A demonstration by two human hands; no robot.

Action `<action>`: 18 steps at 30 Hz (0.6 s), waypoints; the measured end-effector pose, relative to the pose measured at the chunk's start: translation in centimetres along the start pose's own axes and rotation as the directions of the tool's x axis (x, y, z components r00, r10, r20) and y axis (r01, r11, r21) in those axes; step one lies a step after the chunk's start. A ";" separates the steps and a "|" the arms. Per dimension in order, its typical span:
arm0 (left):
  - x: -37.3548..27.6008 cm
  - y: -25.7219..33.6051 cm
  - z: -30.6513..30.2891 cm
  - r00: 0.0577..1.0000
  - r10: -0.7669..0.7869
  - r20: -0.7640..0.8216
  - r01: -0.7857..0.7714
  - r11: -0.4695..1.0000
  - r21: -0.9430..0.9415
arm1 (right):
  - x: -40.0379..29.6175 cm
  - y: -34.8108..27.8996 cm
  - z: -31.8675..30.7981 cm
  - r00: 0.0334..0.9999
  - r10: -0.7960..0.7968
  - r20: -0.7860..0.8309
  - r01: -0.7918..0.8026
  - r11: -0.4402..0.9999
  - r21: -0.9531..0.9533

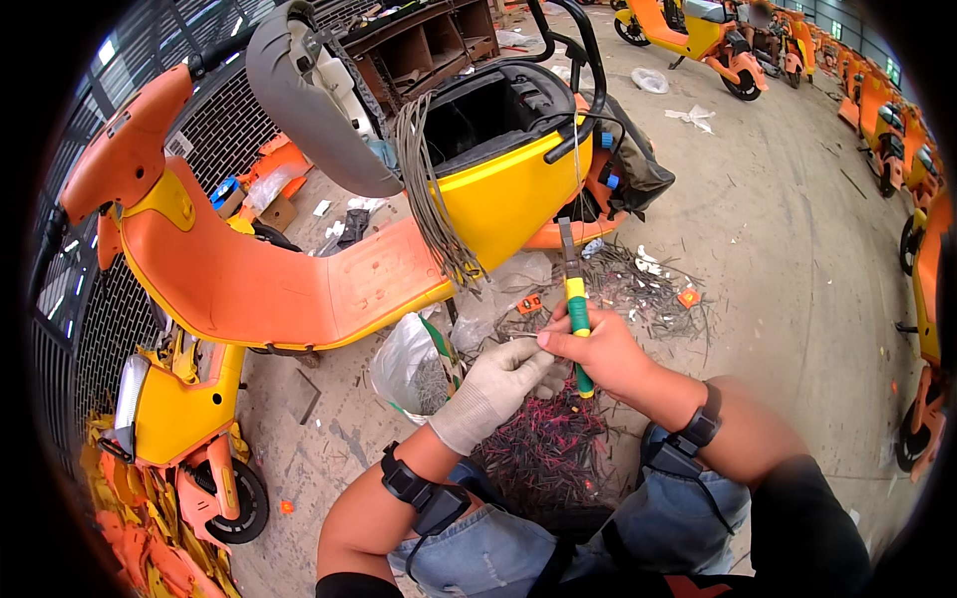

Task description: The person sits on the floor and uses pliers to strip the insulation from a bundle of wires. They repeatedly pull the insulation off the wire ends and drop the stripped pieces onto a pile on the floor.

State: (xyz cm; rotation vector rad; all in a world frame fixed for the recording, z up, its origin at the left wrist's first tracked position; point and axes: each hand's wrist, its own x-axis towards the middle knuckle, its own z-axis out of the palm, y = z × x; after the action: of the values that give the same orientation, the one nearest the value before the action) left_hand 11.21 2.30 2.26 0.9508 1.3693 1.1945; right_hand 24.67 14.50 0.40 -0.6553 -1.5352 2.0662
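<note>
My left hand (490, 389), in a pale knit glove, pinches a thin wire (528, 334) at its fingertips. Bare, my right hand (609, 351) holds a wire stripper (578, 310) with green and yellow handles, its metal jaws pointing away from me. The right thumb and fingertips meet the left fingers at the wire, and the fingers partly hide it. Beyond my hands, a bundle of grey cables (430, 194) hangs over the yellow side panel (516, 198) of an electric scooter. Cut black and red wire pieces (546, 441) are heaped on the floor between my legs.
Left of my gloved hand stands a white bag (396, 362) holding wire scraps. The scooter's grey seat (314, 97) is raised over its black storage bin (478, 123). A front scooter section (176, 404) stands at left. More scooters (688, 30) and a person (759, 30) are farther back.
</note>
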 end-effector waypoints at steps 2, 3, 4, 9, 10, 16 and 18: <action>0.1 0.0 0.0 0.999 0.032 -0.011 -0.031 0.999 0.017 | 0.0 0.1 -0.1 0.999 -0.045 -0.015 0.045 0.999 -0.027; 0.2 -0.1 -0.3 0.998 0.061 -0.014 -0.060 0.995 0.080 | -0.1 0.0 -0.1 0.999 -0.036 -0.011 0.036 0.999 -0.013; 0.3 -0.2 -0.5 0.996 0.091 -0.014 -0.088 0.986 0.142 | -0.1 0.0 -0.2 1.000 -0.027 -0.007 0.027 1.000 0.000; 0.3 0.6 -1.2 0.995 0.060 -0.077 -0.027 0.926 0.376 | -0.7 -0.7 0.0 1.000 -0.024 0.002 0.024 1.000 0.015; 0.4 0.6 -1.3 0.993 0.065 -0.097 -0.024 0.925 0.380 | -0.7 -0.8 -0.1 1.000 -0.015 0.004 0.014 1.000 0.026; 0.5 0.8 -1.3 1.000 -0.012 -0.010 0.013 0.993 0.116 | -0.8 -0.8 -0.2 0.989 -0.144 -0.031 0.144 0.989 -0.021; 0.4 1.6 -0.9 1.000 -0.008 0.001 0.008 0.996 0.091 | -0.7 -1.0 -0.4 0.985 -0.173 -0.030 0.170 0.983 -0.069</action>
State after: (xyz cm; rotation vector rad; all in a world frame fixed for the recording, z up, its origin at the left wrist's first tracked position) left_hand 10.19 2.82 3.77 1.0091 1.4355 1.1334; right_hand 25.59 14.62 1.31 -0.5596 -1.5872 1.8739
